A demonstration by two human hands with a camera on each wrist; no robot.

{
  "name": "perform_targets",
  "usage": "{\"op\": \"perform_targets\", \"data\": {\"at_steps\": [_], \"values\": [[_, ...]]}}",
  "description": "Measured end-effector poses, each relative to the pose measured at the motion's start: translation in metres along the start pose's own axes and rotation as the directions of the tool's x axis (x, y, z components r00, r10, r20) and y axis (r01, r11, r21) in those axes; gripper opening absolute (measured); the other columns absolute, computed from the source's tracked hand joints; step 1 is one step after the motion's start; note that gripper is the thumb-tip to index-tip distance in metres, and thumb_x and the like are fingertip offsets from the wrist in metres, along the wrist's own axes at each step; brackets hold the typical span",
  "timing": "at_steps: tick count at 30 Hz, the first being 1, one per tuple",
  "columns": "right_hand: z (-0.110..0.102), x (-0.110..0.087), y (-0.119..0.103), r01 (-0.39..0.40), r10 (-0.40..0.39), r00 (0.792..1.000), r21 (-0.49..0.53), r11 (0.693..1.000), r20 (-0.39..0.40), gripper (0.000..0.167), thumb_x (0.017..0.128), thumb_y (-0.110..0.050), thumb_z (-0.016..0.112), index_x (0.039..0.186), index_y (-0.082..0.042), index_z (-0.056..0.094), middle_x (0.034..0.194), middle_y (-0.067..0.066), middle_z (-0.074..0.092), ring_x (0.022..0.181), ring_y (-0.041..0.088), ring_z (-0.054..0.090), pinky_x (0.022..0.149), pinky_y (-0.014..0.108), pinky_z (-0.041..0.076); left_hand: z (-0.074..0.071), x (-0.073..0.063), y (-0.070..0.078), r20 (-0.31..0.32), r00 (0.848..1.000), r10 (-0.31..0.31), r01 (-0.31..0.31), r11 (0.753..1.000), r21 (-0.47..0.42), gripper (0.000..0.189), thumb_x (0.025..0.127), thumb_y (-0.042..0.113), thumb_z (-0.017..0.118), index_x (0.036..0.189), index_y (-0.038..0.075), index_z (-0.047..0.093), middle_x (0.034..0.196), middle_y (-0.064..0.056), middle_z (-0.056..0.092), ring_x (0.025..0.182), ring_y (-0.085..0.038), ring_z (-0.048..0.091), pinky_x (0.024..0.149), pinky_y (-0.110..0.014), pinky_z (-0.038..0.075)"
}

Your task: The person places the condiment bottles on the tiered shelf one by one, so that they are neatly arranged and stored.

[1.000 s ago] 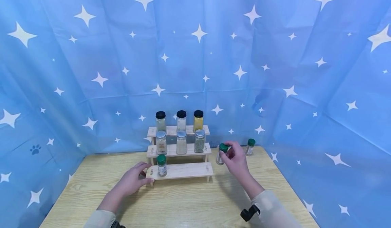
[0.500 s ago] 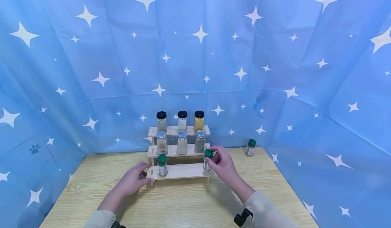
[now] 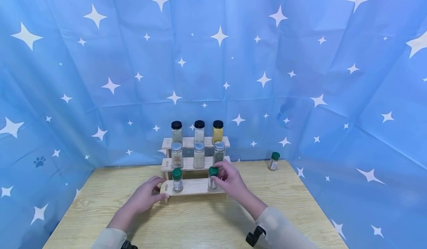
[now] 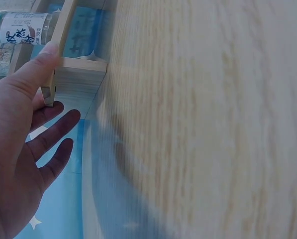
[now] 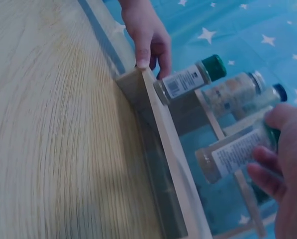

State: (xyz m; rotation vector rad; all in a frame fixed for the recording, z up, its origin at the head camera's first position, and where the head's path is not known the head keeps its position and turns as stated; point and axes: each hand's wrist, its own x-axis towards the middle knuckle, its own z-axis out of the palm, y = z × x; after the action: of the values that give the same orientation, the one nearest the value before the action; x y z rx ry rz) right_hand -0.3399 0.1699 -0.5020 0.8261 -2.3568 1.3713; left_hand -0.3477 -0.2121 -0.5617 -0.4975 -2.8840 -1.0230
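Note:
My right hand (image 3: 230,180) pinches the green cap of a spice jar (image 5: 233,154) between thumb and fingers. The jar is upright at the bottom step of the wooden tiered rack (image 3: 197,188); whether its base touches the board I cannot tell. My left hand (image 3: 145,197) grips the left end of that step, and in the left wrist view the thumb (image 4: 41,63) lies on the board's edge while several fingers spread below. Another green-capped spice jar (image 3: 178,184) stands near the step's left end, its label showing in the left wrist view.
On the middle step stand silver-lidded jars (image 3: 199,157), and black-lidded jars (image 3: 199,133) stand on the top step. A third green-capped jar (image 3: 273,163) is at the back right of the wooden table (image 3: 186,223). A blue star-patterned curtain (image 3: 213,75) hangs behind.
The right hand has carried its green-capped jar leftward, from beside the rack to over the bottom step's right half. The left hand has kept its place.

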Motion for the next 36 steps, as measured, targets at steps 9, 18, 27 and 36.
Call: {"op": "perform_targets", "data": {"at_steps": [9,18,27,36], "values": [[0.018,0.011,-0.004,-0.033,0.030,0.998,0.035,0.999,0.060,0.034,0.102,-0.009,0.082,0.132,-0.018,0.068,0.105,0.000,0.067,0.080,0.016,0.064,0.067,0.027,0.058,-0.001,0.000,0.000,0.004,1.000,0.004,-0.004,1.000,-0.001,0.071,0.094,0.043,0.091,0.152,0.011,0.065,0.141,-0.002,0.066,0.105,-0.014,0.069,0.091,-0.043,0.061],[0.029,0.016,-0.003,-0.052,0.048,0.995,0.037,0.998,0.082,0.033,0.102,-0.008,0.081,0.131,-0.018,0.069,0.109,-0.003,0.068,0.081,0.014,0.064,0.067,0.028,0.058,0.000,0.002,0.000,0.008,1.000,0.004,-0.004,1.000,0.008,0.071,0.095,0.044,0.089,0.153,0.011,0.064,0.143,-0.003,0.066,0.106,-0.016,0.070,0.092,-0.045,0.061],[0.036,0.014,-0.003,-0.039,0.039,0.994,0.003,0.999,0.106,0.034,0.104,-0.008,0.079,0.134,-0.017,0.067,0.110,-0.001,0.067,0.081,0.013,0.064,0.066,0.028,0.059,0.000,0.002,-0.001,0.009,1.000,-0.008,0.007,1.000,0.011,0.070,0.094,0.042,0.090,0.152,0.012,0.065,0.143,-0.001,0.066,0.106,-0.014,0.070,0.092,-0.044,0.061],[0.039,0.013,-0.004,-0.100,0.098,0.990,0.008,0.995,0.103,0.035,0.105,-0.012,0.079,0.137,-0.020,0.067,0.107,-0.005,0.068,0.085,0.014,0.067,0.071,0.030,0.061,0.001,0.002,-0.002,0.009,1.000,-0.004,0.004,1.000,0.000,0.072,0.094,0.044,0.090,0.153,0.012,0.064,0.143,-0.002,0.066,0.105,-0.014,0.069,0.092,-0.043,0.061]]}}
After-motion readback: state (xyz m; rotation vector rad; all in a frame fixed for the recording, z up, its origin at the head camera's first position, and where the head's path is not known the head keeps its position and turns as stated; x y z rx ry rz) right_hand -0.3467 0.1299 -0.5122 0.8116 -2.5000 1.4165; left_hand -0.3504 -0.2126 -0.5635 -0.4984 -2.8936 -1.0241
